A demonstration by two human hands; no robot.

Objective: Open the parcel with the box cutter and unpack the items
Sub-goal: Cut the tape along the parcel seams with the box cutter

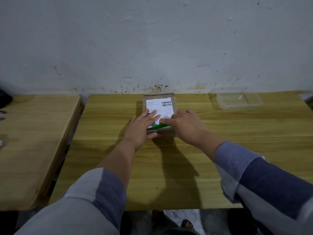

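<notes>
Parcel: small brown cardboard box, far middle of the yellow-wood table, its far edge close to the wall. White shipping label with barcodes covers most of the top face.

Your left hand lies over the near-left part of the parcel. Fingers are straight and spread flat on the label, pressing down; the thumb wraps under along the near edge of the box. Nothing is gripped in it beyond this steadying hold.

Your right hand sits at the near-right corner of the parcel, fingers curled inward around a green object, the box cutter. Only a short green stretch shows, lying along the near edge of the top face, pointing left toward your left hand. Blade not visible; cannot tell whether it is extended or touching the tape.

Both forearms reach in from the near side; sleeves are blue and grey blocks, the left pushed up toward the elbow.

Far right on the table: a clear plastic tray, shallow, well apart from the parcel.

Left: a second wooden table, separated by a narrow gap. Small purple items at its left edge, too cropped to identify, and a dark object in the far-left corner.
</notes>
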